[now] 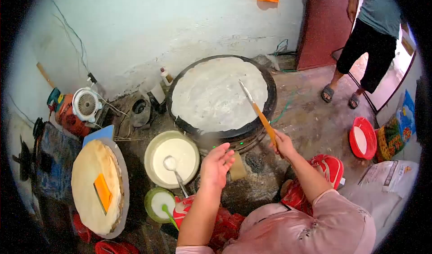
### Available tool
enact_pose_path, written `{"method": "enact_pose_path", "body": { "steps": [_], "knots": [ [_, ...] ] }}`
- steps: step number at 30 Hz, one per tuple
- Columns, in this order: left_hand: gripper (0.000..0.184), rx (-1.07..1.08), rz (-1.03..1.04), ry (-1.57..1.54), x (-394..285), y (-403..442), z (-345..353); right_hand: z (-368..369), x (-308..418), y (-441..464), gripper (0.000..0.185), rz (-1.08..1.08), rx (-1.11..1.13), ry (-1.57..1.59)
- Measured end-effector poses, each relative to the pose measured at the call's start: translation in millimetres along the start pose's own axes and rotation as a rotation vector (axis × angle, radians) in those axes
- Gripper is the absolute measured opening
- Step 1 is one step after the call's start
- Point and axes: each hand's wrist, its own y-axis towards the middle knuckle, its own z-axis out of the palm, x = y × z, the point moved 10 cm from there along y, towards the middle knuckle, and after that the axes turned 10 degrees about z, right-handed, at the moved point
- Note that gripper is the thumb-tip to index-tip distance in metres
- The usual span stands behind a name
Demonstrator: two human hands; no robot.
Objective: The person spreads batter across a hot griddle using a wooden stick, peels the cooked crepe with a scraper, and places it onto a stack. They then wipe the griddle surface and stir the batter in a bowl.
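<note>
Pale wall [166, 20], bystander [375, 38] cropped above, right hand [283, 146] partly hiding spatula handle [263, 120]

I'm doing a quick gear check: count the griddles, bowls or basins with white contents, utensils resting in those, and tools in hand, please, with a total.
Griddle: 1
Bowls or basins: 3 (cream bowl, green bowl, red basin)
Utensils in them: 2 (metal ladle, green utensil)
Tool in hand: 1 (long-handled spatula, right hand)
Total: 7
</note>
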Motion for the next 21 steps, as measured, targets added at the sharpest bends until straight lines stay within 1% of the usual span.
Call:
{"method": "enact_pose_path", "body": {
  "steps": [1,3,4,6,7,9,10,12,14,16,17,18,19,20,21],
  "knots": [
    [0.029,0.005,-0.001,0.002,1,0,0,-3,4,2,0.039,-0.002,-0.004,0.003],
    [0.026,-0.018,-0.010,-0.013,2,0,-2,-8,-3,7,0.039,0.105,-0.032,-0.023],
    [0.026,-0.019,-0.009,-0.013,1,0,-1,-9,-7,13,0.039,0.105,-0.031,-0.024],
    [0.025,-0.038,-0.007,-0.017,-1,-2,-1,-17,-8,31,0.038,-0.035,-0.110,-0.260],
    [0.025,-0.038,-0.007,-0.017,0,-2,-1,-17,-16,39,0.038,-0.035,-0.109,-0.259],
    [0.024,-0.027,-0.003,-0.028,1,-1,-1,-14,1,37,0.046,-0.350,-0.313,-0.749],
    [0.024,-0.028,-0.004,-0.026,1,0,-1,-5,14,27,0.046,-0.349,-0.312,-0.747],
    [0.032,-0.034,-0.011,0.010,3,0,-2,4,21,15,0.048,-0.127,-0.436,-1.138],
    [0.032,-0.033,-0.012,0.009,4,1,-1,4,-2,31,0.051,-0.139,-0.448,-1.147],
    [0.031,-0.037,-0.009,0.005,3,0,-2,9,-6,31,0.051,-0.168,-0.357,-0.999],
    [0.031,-0.033,-0.014,-0.001,4,0,-1,12,-3,25,0.048,-0.257,-0.275,-0.873],
    [0.030,-0.028,-0.019,-0.007,5,1,-1,4,4,17,0.048,-0.263,-0.277,-0.874],
    [0.031,-0.019,-0.013,-0.001,6,3,-3,-9,-11,13,0.044,0.001,-0.091,-0.358],
    [0.031,-0.017,-0.010,-0.004,5,2,-2,-5,-25,0,0.040,0.256,0.096,0.161],
    [0.031,-0.016,-0.013,0.001,4,1,-1,-18,-7,-21,0.037,0.279,-0.056,0.107]
  ]
}}
